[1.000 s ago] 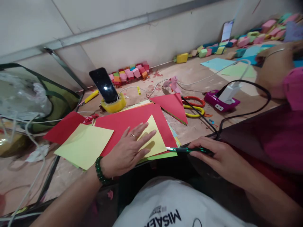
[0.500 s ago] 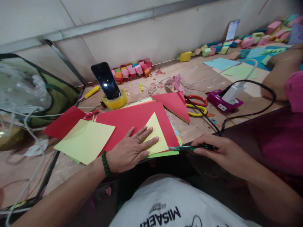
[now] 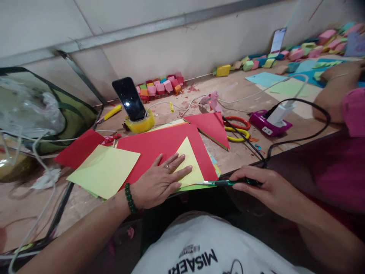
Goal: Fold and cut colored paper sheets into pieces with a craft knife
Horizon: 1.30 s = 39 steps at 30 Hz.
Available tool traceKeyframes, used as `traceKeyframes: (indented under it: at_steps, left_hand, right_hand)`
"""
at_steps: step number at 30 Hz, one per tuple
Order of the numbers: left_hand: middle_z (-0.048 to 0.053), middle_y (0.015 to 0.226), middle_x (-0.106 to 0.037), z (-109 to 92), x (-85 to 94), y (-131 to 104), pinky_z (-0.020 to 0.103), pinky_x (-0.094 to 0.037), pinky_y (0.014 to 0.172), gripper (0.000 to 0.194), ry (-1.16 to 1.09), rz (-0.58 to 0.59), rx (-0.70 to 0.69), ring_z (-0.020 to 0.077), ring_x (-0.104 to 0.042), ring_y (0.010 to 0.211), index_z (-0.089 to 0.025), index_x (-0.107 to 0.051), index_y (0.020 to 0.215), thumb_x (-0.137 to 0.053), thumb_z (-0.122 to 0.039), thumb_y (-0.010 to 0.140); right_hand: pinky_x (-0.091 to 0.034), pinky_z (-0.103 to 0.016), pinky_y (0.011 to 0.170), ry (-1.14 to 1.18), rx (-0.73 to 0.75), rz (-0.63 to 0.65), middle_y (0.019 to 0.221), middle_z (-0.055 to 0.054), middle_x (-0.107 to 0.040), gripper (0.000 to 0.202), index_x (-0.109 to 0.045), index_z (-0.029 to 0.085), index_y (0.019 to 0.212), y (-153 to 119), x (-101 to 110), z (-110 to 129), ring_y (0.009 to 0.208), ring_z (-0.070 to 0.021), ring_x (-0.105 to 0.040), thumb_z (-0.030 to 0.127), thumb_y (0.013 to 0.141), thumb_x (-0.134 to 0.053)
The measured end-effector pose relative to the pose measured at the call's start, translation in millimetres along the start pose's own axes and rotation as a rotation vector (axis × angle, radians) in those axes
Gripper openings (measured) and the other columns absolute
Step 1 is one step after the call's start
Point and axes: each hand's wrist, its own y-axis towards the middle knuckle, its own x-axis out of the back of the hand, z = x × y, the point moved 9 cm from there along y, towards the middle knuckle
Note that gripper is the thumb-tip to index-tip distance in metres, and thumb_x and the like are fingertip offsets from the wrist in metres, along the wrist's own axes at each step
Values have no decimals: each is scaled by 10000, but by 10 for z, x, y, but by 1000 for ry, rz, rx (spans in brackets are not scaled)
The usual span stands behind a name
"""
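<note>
My left hand [image 3: 159, 177] lies flat with its fingers spread on a folded yellow paper triangle [image 3: 191, 167], pressing it onto a large red sheet [image 3: 159, 142]. In my right hand [image 3: 264, 186] is a green utility knife [image 3: 225, 183], its blade pointing left. The blade rests along the triangle's lower edge near the right corner; how far it reaches into the fold is hard to see. A green sheet [image 3: 205, 187] shows under that edge. Left of my hand lies a yellow square sheet [image 3: 105, 167], partly over a smaller red sheet [image 3: 80, 146].
Behind the papers stand a phone [image 3: 129, 99] in a yellow tape roll [image 3: 139, 123], a pink glue gun [image 3: 211, 102] and scissors [image 3: 238, 133]. A purple power outlet [image 3: 268, 123] with cables sits right. A co-worker's arm [image 3: 339, 87] rests at far right.
The knife blade has slid a little left along the triangle's lower edge. My left hand stays in place on the paper, and the view has shifted slightly.
</note>
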Motion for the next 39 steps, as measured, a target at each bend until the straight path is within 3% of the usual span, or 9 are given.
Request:
traceKeyframes:
  at_steps: [9, 13, 18, 27, 39]
  left_hand:
    - [62, 1621, -93, -97, 72, 266, 592, -99, 1157, 515, -77, 22, 46, 257, -109, 1491, -313, -216, 1533, -194, -434, 1033]
    - [32, 1623, -113, 21, 138, 133, 562, -88, 1170, 499, -87, -4, 11, 260, -103, 1491, -346, -225, 1528, -260, -389, 1032]
    - [21, 1617, -154, 106, 91, -75, 529, -84, 1177, 507, -56, -7, -35, 266, -155, 1483, -374, -228, 1522, -311, -394, 1023]
    - [19, 1619, -143, 85, 49, -68, 519, -85, 1171, 506, -20, -6, -36, 256, -162, 1482, -367, -216, 1526, -277, -416, 1026]
    - [17, 1619, -147, 91, 48, -72, 518, -70, 1172, 507, -5, -24, -44, 252, -167, 1481, -362, -226, 1524, -297, -385, 1023]
  right_hand:
    - [-533, -369, 791, -58, -30, -120, 903, -53, -740, 260, -711, 236, 892, -27, 121, -144, 821, -230, -678, 466, 843, -600]
    - [-541, -369, 778, -45, -33, -127, 907, -56, -740, 262, -716, 237, 895, -62, 95, -157, 820, -231, -685, 466, 850, -597]
    - [-541, -350, 775, -49, -16, -137, 904, -45, -735, 251, -719, 245, 894, -60, 66, -114, 823, -218, -684, 465, 853, -606]
    - [-546, -352, 743, -47, -21, -125, 880, -54, -730, 301, -723, 244, 884, -97, 13, -67, 803, -228, -678, 514, 853, -595]
    - [-534, -342, 779, -16, 5, -108, 915, -41, -728, 227, -719, 247, 911, -62, -71, -44, 843, -216, -678, 444, 864, -616]
